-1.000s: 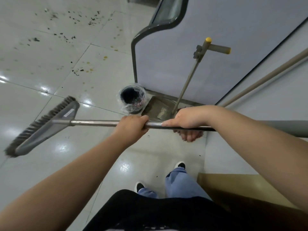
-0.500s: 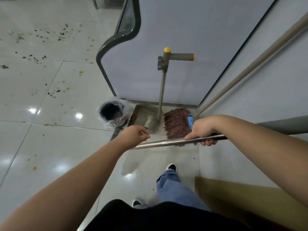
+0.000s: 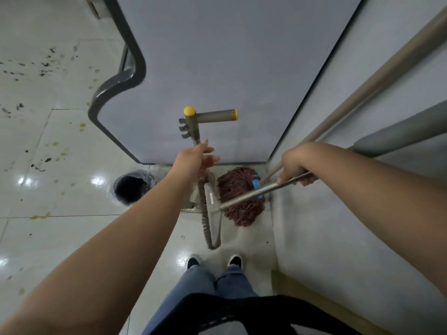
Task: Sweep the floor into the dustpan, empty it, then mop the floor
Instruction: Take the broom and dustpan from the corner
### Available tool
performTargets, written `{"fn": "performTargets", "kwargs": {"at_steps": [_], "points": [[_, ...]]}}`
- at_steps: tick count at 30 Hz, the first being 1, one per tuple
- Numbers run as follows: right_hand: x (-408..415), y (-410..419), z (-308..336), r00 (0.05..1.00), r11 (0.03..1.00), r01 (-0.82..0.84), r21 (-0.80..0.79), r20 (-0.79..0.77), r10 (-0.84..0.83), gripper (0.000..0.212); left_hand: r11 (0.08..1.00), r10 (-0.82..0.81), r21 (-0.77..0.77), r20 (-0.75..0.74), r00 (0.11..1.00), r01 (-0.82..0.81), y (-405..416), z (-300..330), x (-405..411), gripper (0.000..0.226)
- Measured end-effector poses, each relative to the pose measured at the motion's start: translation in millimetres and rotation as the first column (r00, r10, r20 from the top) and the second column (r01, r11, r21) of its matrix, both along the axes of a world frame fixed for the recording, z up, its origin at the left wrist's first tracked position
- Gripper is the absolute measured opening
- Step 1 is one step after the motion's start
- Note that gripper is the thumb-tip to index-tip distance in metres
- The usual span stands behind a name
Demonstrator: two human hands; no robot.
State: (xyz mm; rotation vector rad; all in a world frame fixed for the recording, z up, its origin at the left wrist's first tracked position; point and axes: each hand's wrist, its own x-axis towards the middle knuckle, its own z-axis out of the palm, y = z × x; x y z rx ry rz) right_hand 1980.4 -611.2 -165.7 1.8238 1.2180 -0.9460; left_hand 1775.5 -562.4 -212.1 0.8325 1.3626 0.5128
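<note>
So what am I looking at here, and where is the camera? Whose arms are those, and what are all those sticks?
No machine here: a person wears a camera on the head, looking down, so you see their own arms, legs and shoes. The right hand has its grip on the metal broom handle; the broom head hangs low in front of the feet. The left hand is open, reaching for the upright dustpan handle with yellow caps. A reddish mop stands in the corner, a lined bin beside it. Dark and yellowish crumbs lie on the tiled floor.

Bare forearms, blue jeans (image 3: 212, 286), black top (image 3: 242, 315), black shoes (image 3: 193, 261)
</note>
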Motion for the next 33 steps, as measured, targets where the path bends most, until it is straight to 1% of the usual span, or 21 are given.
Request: {"fn": "performTargets", "kwargs": {"at_steps": [3,5,7,10,12,14,18,22,24,26,27,28,30,31,33], "points": [[-1,10,5,0.998,0.999,-0.025,-0.041,0.054,0.028,0.043,0.999,0.039,-0.022,0.022,0.999,-0.039,25,-2,11,0.030],[-3,11,13,0.996,0.998,-0.028,-0.057,0.088,0.033,0.043,0.994,0.066,-0.090,0.062,0.996,-0.060,36,-5,21,0.032],[-5,12,20,0.989,0.996,-0.067,-0.059,0.131,0.074,0.044,0.982,0.097,-0.171,0.103,0.990,-0.078,44,-6,31,0.038],[-6,19,25,0.975,0.992,-0.098,-0.084,0.192,0.113,0.047,0.959,0.161,-0.258,0.153,0.975,-0.118,58,-8,42,0.052],[-6,23,25,0.972,0.994,-0.077,-0.082,0.214,0.093,0.045,0.936,0.238,-0.311,0.208,0.949,-0.167,68,-8,45,0.057],[-6,25,24,0.969,0.997,-0.049,-0.062,0.239,0.063,0.044,0.915,0.291,-0.359,0.280,0.915,-0.181,76,-7,47,0.056],[-7,15,10,0.980,0.998,0.051,-0.042,0.193,-0.042,0.044,0.879,0.373,-0.443,0.404,0.835,-0.178,80,-4,48,0.051],[-9,-4,-6,0.971,0.983,0.183,-0.034,0.160,-0.175,0.045,0.906,0.294,-0.408,0.414,0.862,-0.113,70,-7,36,0.039],[-8,-11,-11,0.960,0.970,0.242,-0.030,0.155,-0.235,0.048,0.910,0.268,-0.404,0.408,0.872,-0.091,61,-6,23,0.038],[-4,-19,-17,0.949,0.958,0.286,-0.024,0.143,-0.279,0.050,0.918,0.228,-0.389,0.375,0.898,-0.070,47,-4,9,0.038],[-4,-24,-18,0.943,0.950,0.310,-0.042,0.138,-0.302,0.050,0.925,0.199,-0.376,0.352,0.914,-0.056,38,-3,1,0.033],[-4,-30,-20,0.945,0.948,0.310,-0.074,0.130,-0.299,0.050,0.929,0.176,-0.367,0.328,0.928,-0.047,26,-3,-6,0.028],[-5,-45,-26,0.967,0.967,0.229,-0.114,0.140,-0.213,0.048,0.933,0.160,-0.357,0.287,0.944,-0.050,1,-3,-20,0.023],[-6,-52,-30,0.975,0.977,0.182,-0.113,0.150,-0.164,0.046,0.937,0.169,-0.344,0.275,0.946,-0.067,-12,-4,-27,0.021],[-8,-70,-37,0.978,0.984,0.142,-0.108,0.170,-0.122,0.047,0.937,0.229,-0.322,0.284,0.931,-0.132,-37,-4,-39,0.019]]}}
